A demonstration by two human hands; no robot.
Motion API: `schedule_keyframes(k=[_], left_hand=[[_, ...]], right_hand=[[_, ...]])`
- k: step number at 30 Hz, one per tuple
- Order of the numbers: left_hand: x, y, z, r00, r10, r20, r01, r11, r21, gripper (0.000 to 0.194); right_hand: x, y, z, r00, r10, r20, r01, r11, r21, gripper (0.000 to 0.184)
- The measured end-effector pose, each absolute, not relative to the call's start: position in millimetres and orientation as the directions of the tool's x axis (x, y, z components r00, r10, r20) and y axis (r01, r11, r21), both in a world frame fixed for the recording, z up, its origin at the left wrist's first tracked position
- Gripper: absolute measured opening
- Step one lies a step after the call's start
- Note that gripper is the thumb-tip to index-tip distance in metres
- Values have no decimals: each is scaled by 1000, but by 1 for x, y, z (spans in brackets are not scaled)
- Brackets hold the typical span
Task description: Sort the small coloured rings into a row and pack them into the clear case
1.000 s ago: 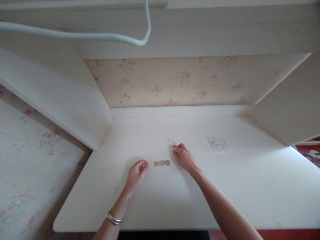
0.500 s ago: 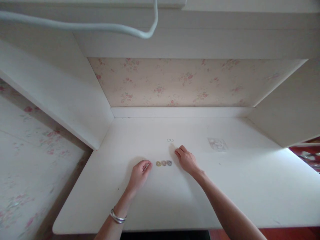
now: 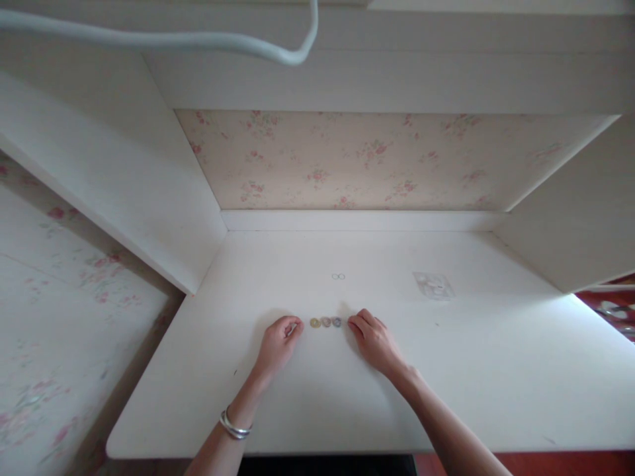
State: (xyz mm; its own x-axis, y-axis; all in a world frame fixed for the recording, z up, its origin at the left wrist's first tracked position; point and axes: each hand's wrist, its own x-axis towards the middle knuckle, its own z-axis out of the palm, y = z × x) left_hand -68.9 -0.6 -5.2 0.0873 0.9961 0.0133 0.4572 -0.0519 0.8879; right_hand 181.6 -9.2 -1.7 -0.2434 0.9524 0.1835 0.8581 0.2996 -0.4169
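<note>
Three small round coils lie in a row on the white desk: a yellow one [image 3: 315,322], a pinkish one [image 3: 326,322] and a blue-grey one [image 3: 337,322]. Just left of the row rests my left hand [image 3: 278,340], thumb and fingertips pinched together. My right hand [image 3: 374,338] is at the other end, its fingers curled and closed, fingertips close to the blue-grey coil but apart from it. Whatever either pinch may hold is too small or hidden to make out. Behind the row, two thin rings [image 3: 338,276] lie side by side.
A clear plastic bag [image 3: 433,285] lies flat on the right of the desk [image 3: 317,396]. Side panels and a floral-papered back wall [image 3: 317,158] enclose the desk. A white cable [image 3: 223,41] hangs across the top. A silver bangle [image 3: 234,426] circles my left wrist.
My right hand has come down toward me, from near the two rings to the right end of the coil row. My left hand has stayed put, as have the coils.
</note>
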Motion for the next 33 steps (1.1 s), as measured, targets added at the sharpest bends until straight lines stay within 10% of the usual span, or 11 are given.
schedule_keyframes(k=[14,22,33], left_hand=[[-46,38,20,227,968,110,603,-229,764,25],[12,103,26,422,897,133,778,-434,454,20],[29,126,8,459,887,62,806,-444,390,21]], right_hand=[[201,-27,-13,121,957,265,677,115,-727,33],[203,-24,-15,139,958,249,666,95,-740,35],[207,-21,-15,167,959,230,633,75,-771,34]])
